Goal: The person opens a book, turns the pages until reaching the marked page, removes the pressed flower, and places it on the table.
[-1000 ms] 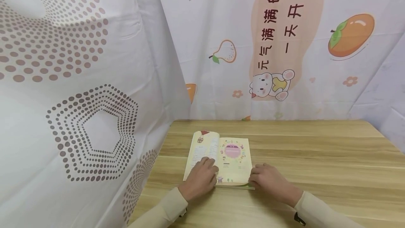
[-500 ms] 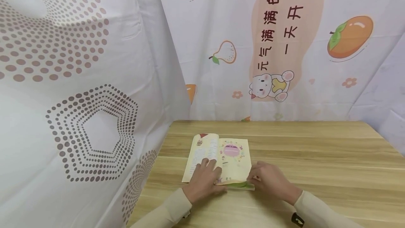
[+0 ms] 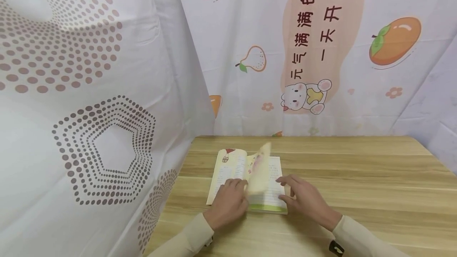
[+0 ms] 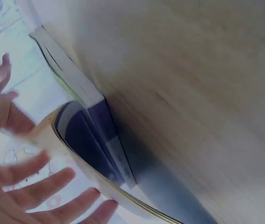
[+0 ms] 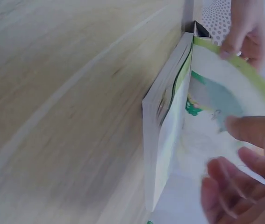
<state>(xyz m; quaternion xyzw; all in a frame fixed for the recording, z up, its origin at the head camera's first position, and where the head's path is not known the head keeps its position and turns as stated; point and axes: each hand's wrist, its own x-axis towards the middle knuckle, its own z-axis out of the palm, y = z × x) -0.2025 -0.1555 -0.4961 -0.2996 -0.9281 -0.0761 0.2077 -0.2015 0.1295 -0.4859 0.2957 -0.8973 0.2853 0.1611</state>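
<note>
On my head feed, the book (image 3: 232, 167) lies spread on the table (image 3: 357, 177), one page (image 3: 260, 175) standing up mid-book. My left hand (image 3: 228, 201) rests on its left side, I'd say to keep it flat; my right hand (image 3: 303, 197) hovers by the right edge, thumb and fingers apart. Left wrist: fingers fanned over the paper, gripping nothing. Right wrist: a wide gap, nothing in it, and my left thumb beside that page's green edge, perhaps steadying it; contact, I can't tell.
</note>
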